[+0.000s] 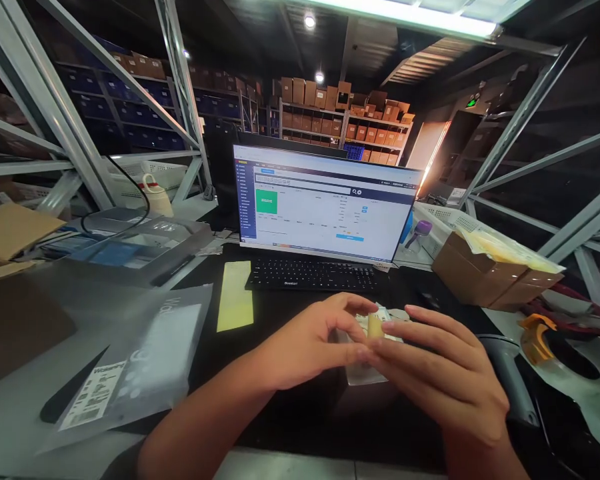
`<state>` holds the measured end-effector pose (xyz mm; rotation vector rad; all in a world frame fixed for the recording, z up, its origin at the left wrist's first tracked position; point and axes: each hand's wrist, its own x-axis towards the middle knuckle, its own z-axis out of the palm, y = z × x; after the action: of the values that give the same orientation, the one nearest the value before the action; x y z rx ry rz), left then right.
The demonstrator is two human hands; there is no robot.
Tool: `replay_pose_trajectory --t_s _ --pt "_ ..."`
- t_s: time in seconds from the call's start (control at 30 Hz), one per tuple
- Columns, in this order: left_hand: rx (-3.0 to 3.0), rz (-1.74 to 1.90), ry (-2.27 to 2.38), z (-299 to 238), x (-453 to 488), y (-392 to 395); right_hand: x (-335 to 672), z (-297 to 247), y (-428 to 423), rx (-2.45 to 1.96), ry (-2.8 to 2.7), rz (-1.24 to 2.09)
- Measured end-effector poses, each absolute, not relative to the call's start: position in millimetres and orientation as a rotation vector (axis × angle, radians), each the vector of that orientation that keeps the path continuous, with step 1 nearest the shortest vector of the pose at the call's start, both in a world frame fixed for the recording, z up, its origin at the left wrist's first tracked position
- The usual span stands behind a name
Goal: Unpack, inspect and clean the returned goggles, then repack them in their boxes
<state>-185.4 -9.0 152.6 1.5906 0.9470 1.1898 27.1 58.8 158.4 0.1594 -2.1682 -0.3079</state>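
My left hand (317, 340) and my right hand (447, 373) meet over a small whitish box (367, 375) on the black desk mat. Between their fingertips is a small pale-yellow piece (375, 326), curved like a bit of tape or a label; its exact kind is unclear. The left thumb and fingers curl in from one side. From the other side the right fingers press against the piece, their thumb partly hidden. Behind it, a printed white label or packet (384, 313) shows, mostly covered by the hands.
A monitor (325, 207) stands behind a black keyboard (313, 275), with a yellow paper strip (236, 297) beside it. At left lies a clear plastic bag (145, 360) with a barcode label. On the right are a handheld scanner (513, 380), a tape dispenser (537, 337) and a cardboard box (480, 267).
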Motion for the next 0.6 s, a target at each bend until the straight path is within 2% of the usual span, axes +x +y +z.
replay_pose_trajectory --t_s 0.2,0.6 --pt "1.633 1.185 0.979 157 -186 -15 34 155 46 0.147 -2.188 -0.462" --pt "1.645 1.172 1.034 160 -185 -16 26 154 55 0.187 -2.122 -0.394"
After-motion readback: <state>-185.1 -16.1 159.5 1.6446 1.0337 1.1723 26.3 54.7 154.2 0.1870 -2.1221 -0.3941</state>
